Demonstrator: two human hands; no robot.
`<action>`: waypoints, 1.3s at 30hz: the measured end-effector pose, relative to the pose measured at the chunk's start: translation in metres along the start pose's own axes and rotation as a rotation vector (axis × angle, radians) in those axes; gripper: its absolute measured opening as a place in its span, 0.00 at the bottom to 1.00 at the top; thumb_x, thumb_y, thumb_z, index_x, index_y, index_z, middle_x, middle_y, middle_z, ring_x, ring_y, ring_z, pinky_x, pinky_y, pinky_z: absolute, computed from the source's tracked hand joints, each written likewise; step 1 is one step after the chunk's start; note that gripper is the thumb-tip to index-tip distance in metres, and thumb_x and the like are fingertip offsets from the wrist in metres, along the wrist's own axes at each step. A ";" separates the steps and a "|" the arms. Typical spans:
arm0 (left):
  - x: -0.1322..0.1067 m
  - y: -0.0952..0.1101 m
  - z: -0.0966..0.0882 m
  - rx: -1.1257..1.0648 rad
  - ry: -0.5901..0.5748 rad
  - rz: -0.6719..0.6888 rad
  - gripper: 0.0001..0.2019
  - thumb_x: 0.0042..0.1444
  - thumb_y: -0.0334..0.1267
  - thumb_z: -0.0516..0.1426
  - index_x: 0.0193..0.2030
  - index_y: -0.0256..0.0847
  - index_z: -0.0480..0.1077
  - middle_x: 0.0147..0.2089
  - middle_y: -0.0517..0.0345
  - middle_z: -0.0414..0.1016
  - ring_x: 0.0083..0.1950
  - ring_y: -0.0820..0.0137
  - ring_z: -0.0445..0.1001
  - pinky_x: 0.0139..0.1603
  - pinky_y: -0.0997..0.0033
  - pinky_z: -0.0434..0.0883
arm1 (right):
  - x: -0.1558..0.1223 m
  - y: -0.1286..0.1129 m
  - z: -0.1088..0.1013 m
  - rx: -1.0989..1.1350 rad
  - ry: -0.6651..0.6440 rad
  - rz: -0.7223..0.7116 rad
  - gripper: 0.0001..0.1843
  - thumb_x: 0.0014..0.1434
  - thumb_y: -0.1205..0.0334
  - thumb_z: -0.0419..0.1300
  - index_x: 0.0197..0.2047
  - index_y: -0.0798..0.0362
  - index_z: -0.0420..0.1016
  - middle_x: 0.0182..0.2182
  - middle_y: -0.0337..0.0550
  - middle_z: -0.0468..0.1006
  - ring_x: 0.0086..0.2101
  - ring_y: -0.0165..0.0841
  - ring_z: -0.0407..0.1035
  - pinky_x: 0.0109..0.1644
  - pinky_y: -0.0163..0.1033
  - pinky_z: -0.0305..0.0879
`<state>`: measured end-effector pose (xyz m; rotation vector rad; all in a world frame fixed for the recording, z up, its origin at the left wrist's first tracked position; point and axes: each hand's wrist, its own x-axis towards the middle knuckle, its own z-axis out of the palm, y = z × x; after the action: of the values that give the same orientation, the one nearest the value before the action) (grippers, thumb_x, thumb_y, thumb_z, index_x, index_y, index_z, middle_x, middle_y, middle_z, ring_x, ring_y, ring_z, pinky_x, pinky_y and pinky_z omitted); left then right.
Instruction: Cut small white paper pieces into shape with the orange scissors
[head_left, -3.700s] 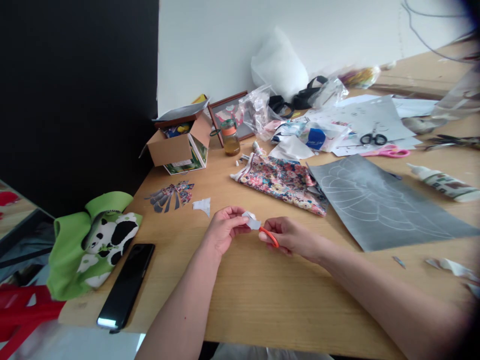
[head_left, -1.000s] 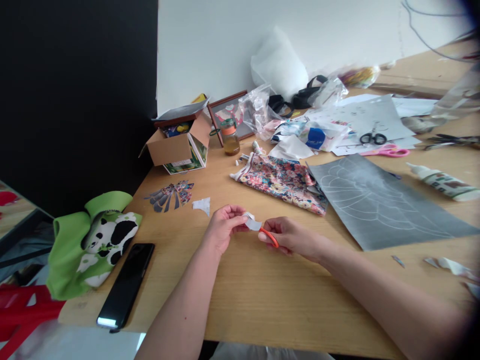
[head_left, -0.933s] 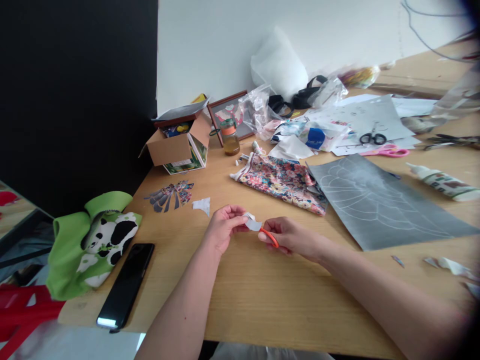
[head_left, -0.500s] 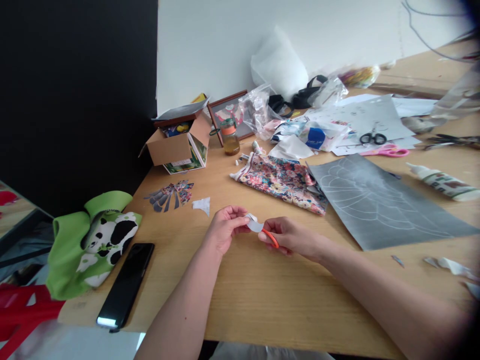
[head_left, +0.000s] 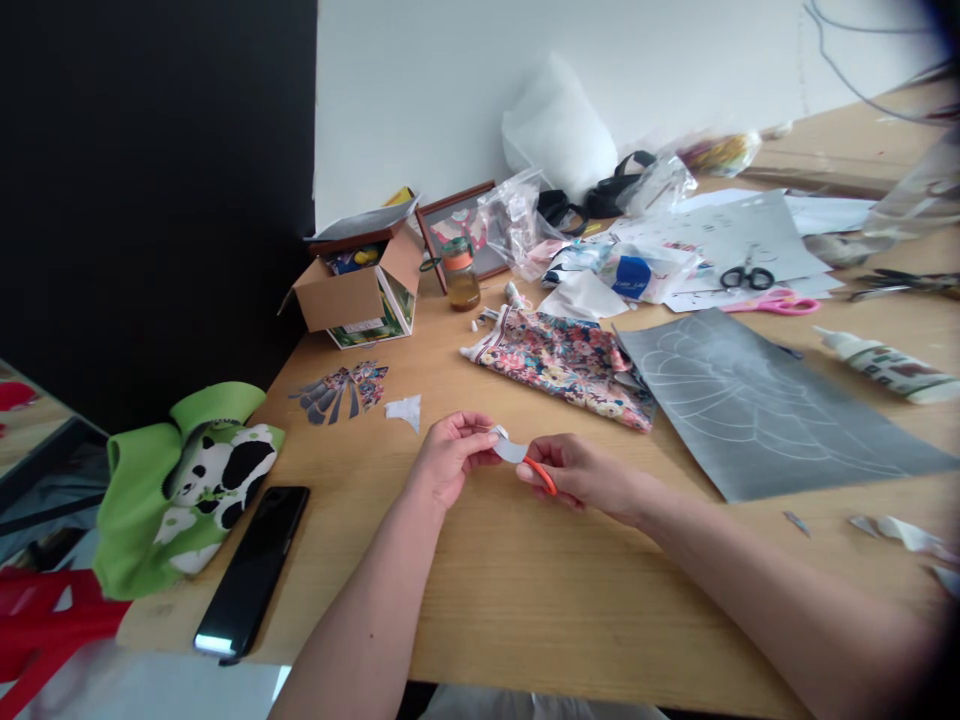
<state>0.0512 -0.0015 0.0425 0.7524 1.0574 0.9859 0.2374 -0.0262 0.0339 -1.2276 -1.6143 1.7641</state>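
Note:
My left hand (head_left: 453, 455) pinches a small pale scrap (head_left: 510, 451) between thumb and fingers; whether it is paper or backed fabric I cannot tell. Orange-handled scissors (head_left: 541, 476) are in my right hand (head_left: 574, 472), their blades hidden by the scrap. Both hands are close together above the front middle of the table. Beyond them lies folded floral fabric (head_left: 562, 362). To the left of my left hand rest a white scrap (head_left: 405, 411) and a fan of cut floral and grey pieces (head_left: 341, 392).
A black phone (head_left: 251, 570) and a green panda-patterned pouch (head_left: 187, 490) are at the left edge. On the right are a grey sheet with white line drawing (head_left: 772, 410), a glue bottle (head_left: 892, 365) and pink scissors (head_left: 780, 301). An open box (head_left: 352, 300) and jar (head_left: 460, 275) stand behind.

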 end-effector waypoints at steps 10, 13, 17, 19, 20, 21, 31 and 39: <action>0.001 0.001 -0.002 0.023 -0.017 -0.013 0.17 0.34 0.29 0.68 0.33 0.34 0.70 0.29 0.54 0.77 0.27 0.72 0.74 0.31 0.71 0.73 | -0.001 -0.002 0.000 0.008 -0.001 0.000 0.29 0.47 0.34 0.64 0.26 0.53 0.63 0.17 0.31 0.63 0.16 0.22 0.51 0.19 0.31 0.47; 0.000 0.002 -0.002 0.028 -0.009 0.006 0.17 0.34 0.30 0.68 0.33 0.34 0.70 0.29 0.55 0.77 0.27 0.72 0.74 0.30 0.71 0.73 | -0.001 -0.001 -0.001 0.013 -0.007 0.003 0.29 0.47 0.34 0.64 0.26 0.53 0.63 0.18 0.32 0.64 0.16 0.22 0.52 0.19 0.31 0.47; -0.001 0.003 -0.002 0.038 -0.004 0.018 0.17 0.34 0.31 0.69 0.33 0.34 0.70 0.30 0.55 0.77 0.28 0.71 0.74 0.30 0.71 0.72 | 0.000 0.001 -0.001 0.020 -0.014 0.000 0.28 0.48 0.35 0.64 0.27 0.53 0.63 0.18 0.32 0.64 0.16 0.22 0.52 0.19 0.31 0.47; -0.001 0.003 -0.001 0.044 -0.004 0.024 0.18 0.34 0.31 0.69 0.33 0.34 0.70 0.30 0.55 0.76 0.29 0.71 0.74 0.31 0.71 0.72 | 0.000 0.002 -0.001 0.022 -0.015 -0.001 0.28 0.48 0.36 0.64 0.27 0.53 0.64 0.18 0.32 0.64 0.16 0.22 0.52 0.19 0.31 0.47; -0.001 0.003 -0.001 0.046 -0.004 0.025 0.18 0.34 0.31 0.69 0.33 0.34 0.71 0.30 0.55 0.76 0.29 0.71 0.74 0.31 0.70 0.72 | 0.000 0.002 -0.001 0.021 -0.016 -0.001 0.28 0.48 0.36 0.64 0.27 0.53 0.64 0.18 0.32 0.65 0.16 0.22 0.52 0.19 0.31 0.47; -0.001 0.003 -0.001 0.047 -0.004 0.025 0.18 0.34 0.31 0.69 0.33 0.34 0.71 0.30 0.55 0.76 0.29 0.71 0.74 0.32 0.70 0.72 | 0.000 0.002 -0.001 0.021 -0.017 -0.001 0.28 0.48 0.36 0.64 0.27 0.53 0.64 0.18 0.32 0.65 0.16 0.22 0.52 0.19 0.31 0.47; -0.001 0.001 0.000 0.028 -0.007 0.011 0.18 0.32 0.29 0.69 0.33 0.34 0.71 0.28 0.57 0.75 0.29 0.72 0.74 0.32 0.71 0.72 | -0.002 -0.002 0.000 0.069 -0.018 0.003 0.27 0.47 0.38 0.67 0.28 0.53 0.63 0.20 0.33 0.65 0.18 0.22 0.53 0.19 0.30 0.50; 0.000 -0.001 -0.001 0.027 -0.018 0.002 0.18 0.33 0.30 0.69 0.33 0.34 0.71 0.29 0.55 0.77 0.29 0.71 0.74 0.33 0.70 0.72 | -0.002 -0.004 0.001 0.051 -0.007 0.023 0.28 0.45 0.36 0.67 0.27 0.53 0.63 0.20 0.33 0.66 0.18 0.22 0.53 0.19 0.30 0.49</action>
<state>0.0508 -0.0014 0.0417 0.7832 1.0563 0.9669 0.2363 -0.0273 0.0379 -1.2226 -1.5552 1.8145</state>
